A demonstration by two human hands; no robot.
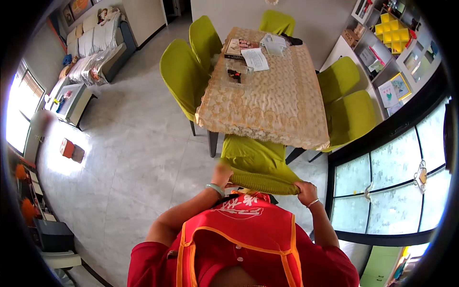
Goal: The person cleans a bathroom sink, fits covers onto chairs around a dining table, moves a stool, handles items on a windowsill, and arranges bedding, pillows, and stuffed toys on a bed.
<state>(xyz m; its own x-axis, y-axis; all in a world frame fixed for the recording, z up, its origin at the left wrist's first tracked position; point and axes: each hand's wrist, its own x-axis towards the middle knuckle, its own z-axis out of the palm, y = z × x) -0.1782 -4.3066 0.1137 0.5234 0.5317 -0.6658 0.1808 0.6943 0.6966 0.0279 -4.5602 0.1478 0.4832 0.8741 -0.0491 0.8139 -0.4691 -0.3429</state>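
A green stretch chair cover (pixel 260 182) is on the chair right in front of me, at the near end of the table. My left hand (pixel 223 175) grips the left end of its top edge; a jade-coloured bangle is on that wrist. At the right end of the same edge, my right hand (pixel 306 192) has its fingers wrapped round the fabric, with a thin bracelet on the wrist. Between the two hands the ribbed cloth is gathered into a band. Lower down, the green fabric (pixel 253 152) reaches the seat, partly under the table edge. Blur softens the left fingers.
A dining table (pixel 282 110) with a lace-patterned cloth bears a paper (pixel 255 59), a box and clear plastic containers. Green-covered chairs (pixel 184 76) surround it. Glass sliding doors (pixel 392 182) stand at right, a sofa (pixel 98 48) at far left, and a small orange stool (pixel 67 148) on the floor.
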